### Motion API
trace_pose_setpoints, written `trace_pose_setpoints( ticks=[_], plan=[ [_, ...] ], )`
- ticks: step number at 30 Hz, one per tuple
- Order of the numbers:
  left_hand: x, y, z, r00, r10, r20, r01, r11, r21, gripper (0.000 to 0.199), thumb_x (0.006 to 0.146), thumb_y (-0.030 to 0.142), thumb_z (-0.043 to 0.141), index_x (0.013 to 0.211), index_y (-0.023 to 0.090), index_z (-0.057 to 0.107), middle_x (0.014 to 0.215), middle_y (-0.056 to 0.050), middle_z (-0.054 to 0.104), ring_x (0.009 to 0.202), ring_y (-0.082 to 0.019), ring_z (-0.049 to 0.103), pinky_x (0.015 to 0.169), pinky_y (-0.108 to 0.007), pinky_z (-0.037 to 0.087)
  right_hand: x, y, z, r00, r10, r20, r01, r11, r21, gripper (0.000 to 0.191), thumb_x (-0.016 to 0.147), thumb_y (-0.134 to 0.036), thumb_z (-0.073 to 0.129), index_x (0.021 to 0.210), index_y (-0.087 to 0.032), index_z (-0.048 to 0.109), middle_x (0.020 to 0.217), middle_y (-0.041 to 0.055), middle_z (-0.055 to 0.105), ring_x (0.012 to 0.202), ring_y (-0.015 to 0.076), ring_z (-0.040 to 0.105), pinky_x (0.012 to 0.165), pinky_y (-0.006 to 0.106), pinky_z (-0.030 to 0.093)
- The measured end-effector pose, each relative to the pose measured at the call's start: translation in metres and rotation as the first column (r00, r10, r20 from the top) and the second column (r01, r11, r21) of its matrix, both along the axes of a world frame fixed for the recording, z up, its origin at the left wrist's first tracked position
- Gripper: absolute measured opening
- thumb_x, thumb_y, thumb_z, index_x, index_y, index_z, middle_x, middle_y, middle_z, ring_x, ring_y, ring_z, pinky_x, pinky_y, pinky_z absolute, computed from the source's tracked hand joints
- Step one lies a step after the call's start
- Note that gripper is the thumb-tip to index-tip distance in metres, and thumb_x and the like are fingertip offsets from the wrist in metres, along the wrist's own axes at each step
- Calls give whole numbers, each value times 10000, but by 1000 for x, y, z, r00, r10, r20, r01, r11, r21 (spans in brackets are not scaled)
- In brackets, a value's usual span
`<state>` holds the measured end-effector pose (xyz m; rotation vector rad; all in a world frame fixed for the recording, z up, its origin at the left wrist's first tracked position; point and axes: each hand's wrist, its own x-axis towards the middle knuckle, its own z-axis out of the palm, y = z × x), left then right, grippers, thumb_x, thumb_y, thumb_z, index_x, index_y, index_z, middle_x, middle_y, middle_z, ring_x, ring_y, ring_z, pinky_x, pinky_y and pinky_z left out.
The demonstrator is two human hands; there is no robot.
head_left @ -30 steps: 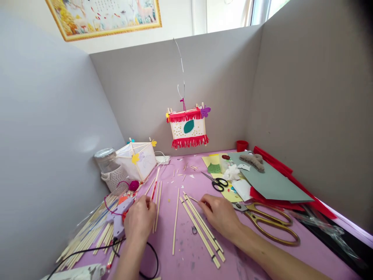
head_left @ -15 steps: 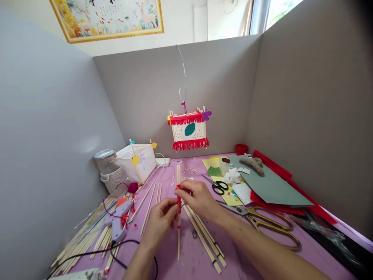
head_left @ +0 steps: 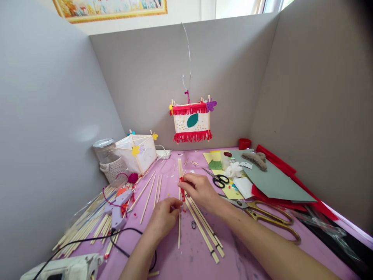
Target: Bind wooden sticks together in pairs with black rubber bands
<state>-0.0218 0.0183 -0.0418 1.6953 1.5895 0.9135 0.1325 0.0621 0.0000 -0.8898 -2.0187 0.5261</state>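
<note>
A slim bundle of pale sticks with a red wrap [head_left: 182,186] stands almost upright over the middle of the table. My right hand [head_left: 201,190] pinches it at the red part, with thumb and forefinger round it. Lower down, my left hand [head_left: 166,214] has its fingers curled, their tips at the bundle's lower end. Part of the wrap is hidden behind the fingers. One thin wooden stick [head_left: 179,233] lies just below the left fingertips. Longer wooden sticks with black marks [head_left: 204,229] lie to the right, under my right wrist.
Gold-handled scissors [head_left: 274,217] and black scissors [head_left: 220,181] lie at right, near grey felt [head_left: 279,184]. A lilac glue gun [head_left: 118,214] with a black cord and many sticks occupy the left. A white lantern [head_left: 140,159] stands behind; a red-fringed lantern [head_left: 192,121] hangs from wire.
The wrapped bundle has tilted slightly, its top leaning left. My left fingers have shifted down toward its lower end. The head view has dipped lower.
</note>
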Motion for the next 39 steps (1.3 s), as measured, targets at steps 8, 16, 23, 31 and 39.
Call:
trace_pose_setpoints(
  ticks=[8,16,23,31,39],
  plan=[
    [10,0,3,1000,11,26,-12,1000,24,223,680,238,548,826,192,710,736,-32,670,513,-126,497,549,-245,371,12,4,1,993,115,-21,-117,978,-171,213,872,-226,482,680,-161,547,599,-30,556,562,92,511,577,206,365],
    [9,4,-2,998,-12,-57,14,999,41,225,736,276,504,693,206,714,542,-6,602,504,-142,505,533,-235,350,9,6,-6,988,153,9,-150,978,-144,180,840,-215,528,673,-161,566,600,-33,557,577,89,514,561,189,342],
    [7,4,-6,976,-19,-216,34,997,65,256,767,263,469,678,207,702,609,-11,628,577,-138,533,561,-227,330,6,12,-27,967,155,200,-144,987,-68,187,811,-199,558,635,-149,599,585,-26,555,553,80,467,531,186,290],
    [6,4,0,986,2,-169,12,997,78,204,732,227,517,730,201,719,691,-26,660,618,-144,547,599,-249,357,7,9,-24,964,189,188,-172,980,-100,196,817,-194,537,628,-152,563,594,-32,534,563,78,447,540,189,287],
    [-20,-4,39,714,49,699,-109,993,41,344,758,407,589,966,138,641,844,-43,620,493,-65,470,417,-200,349,10,-21,16,904,427,0,-376,797,-472,222,857,-268,449,657,-171,446,563,-53,430,510,72,380,471,179,292]
  ],
)
